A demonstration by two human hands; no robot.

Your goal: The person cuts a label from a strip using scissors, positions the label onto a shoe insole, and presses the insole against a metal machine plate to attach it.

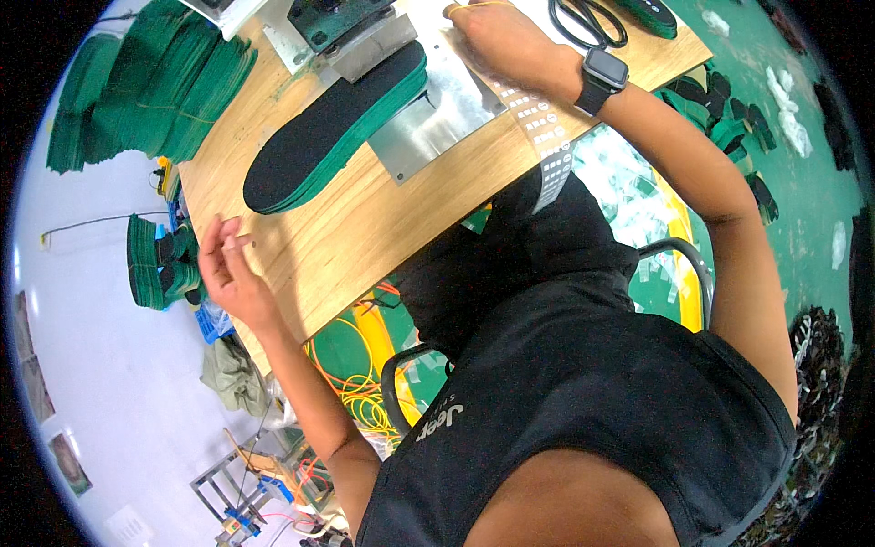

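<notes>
A stack of insoles [328, 128], black on top with green edges, lies on the wooden table, partly over a metal plate [428, 137]. Its far end reaches the metal block of a machine [365, 46]. My left hand [235, 278] is just off the near end of the stack, at the table's left edge, fingers loosely apart and holding nothing. At the top edge of the view, my right hand [501, 41] has bent fingers with a thin yellow rubber band [483, 5] across them. Its fingertips are partly cut off. A strip of white labels [551, 150] hangs over the table edge below my right wrist.
Large bundles of green insoles [150, 87] stand at the far left, with a smaller stack [146, 260] below them. A black cable [592, 23] and another insole stack [647, 14] lie at the far right. Loose insoles [729, 118] and white scraps litter the green floor.
</notes>
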